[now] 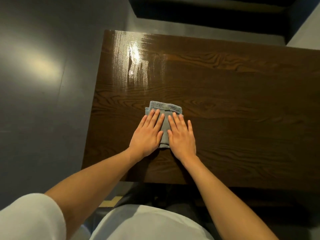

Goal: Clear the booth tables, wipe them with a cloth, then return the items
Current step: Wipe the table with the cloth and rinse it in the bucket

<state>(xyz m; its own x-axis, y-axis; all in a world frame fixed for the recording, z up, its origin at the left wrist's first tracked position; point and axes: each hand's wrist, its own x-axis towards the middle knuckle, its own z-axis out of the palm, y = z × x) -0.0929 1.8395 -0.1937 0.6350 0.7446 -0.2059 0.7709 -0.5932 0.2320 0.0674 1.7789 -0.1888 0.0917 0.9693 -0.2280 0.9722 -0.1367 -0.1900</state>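
A folded grey-blue cloth (164, 110) lies flat on the dark wooden booth table (233, 101), near its left half. My left hand (147, 134) presses on the cloth's left side with straight fingers. My right hand (181, 135) presses on its right side, fingers also straight and spread. Most of the cloth is hidden under both palms; its far edge and a strip between the hands show. Wet streaks shine on the table's far left part (135, 54).
A dark booth seat (207, 9) runs along the table's far side. Grey floor (43, 84) lies to the left of the table, with a bright light patch. The table's near edge is just in front of my body.
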